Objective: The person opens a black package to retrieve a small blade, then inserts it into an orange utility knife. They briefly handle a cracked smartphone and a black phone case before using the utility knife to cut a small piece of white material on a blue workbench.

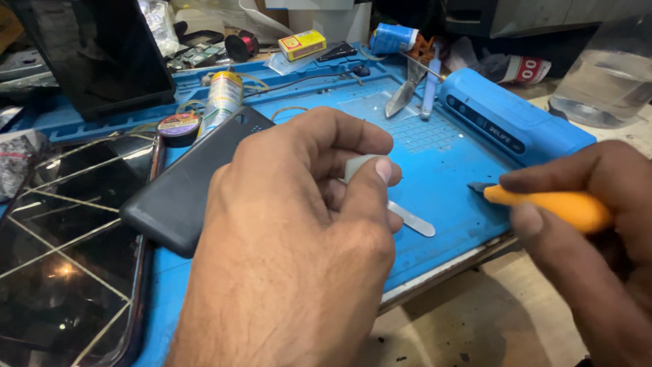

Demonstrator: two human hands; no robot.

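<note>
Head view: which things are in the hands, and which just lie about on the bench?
In hand:
left hand: small pale grey piece
right hand: orange-handled tool

Lying about:
black phone back cover
flat metal pry tool
blue box-shaped device
yellow small box
metal tweezers
blue work mat

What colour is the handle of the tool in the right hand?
Orange; the smooth plastic handle shows best in the head view.
</note>
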